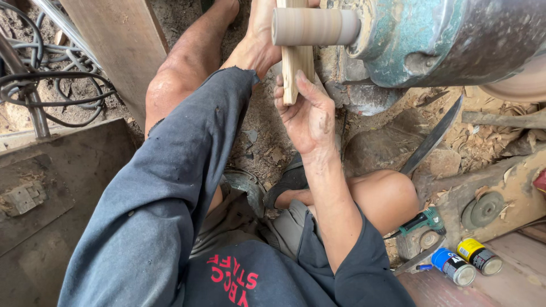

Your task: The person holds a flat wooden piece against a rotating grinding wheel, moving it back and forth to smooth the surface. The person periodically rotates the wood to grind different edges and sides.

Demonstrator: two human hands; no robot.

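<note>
Sitting low on the dirt floor (pixel 259 142), the person has both knees drawn up and leans toward a big teal-green motor housing (pixel 449 34) that fills the upper right of the view. From its face sticks a pale, cylindrical sanding drum (pixel 315 26), pointing left.

A wide wooden plank (pixel 122 48) leans upright to the left, with a tangle of grey cables (pixel 40 68) beyond it. Wood shavings (pixel 489 136) lie heaped on the right under the housing, and a long dark blade (pixel 432 139) rests slanted among them.

Both arms reach forward in grey-blue sleeves. The right hand (pixel 307 116) is clenched around the lower end of a pale wooden strip (pixel 297 68), thumb laid up along its right edge. The strip stands upright and crosses just behind the drum; I cannot tell whether they touch. The left hand (pixel 259 37) grasps the same strip higher up, its fingers mostly hidden behind the wood and the drum.

Near the right knee a small green power tool (pixel 424 220) lies on the floor. Just beside it, at the lower right, two small cans lie on their sides on a reddish board: a blue one (pixel 452 266) and a yellow one (pixel 479 256), touching each other.
</note>
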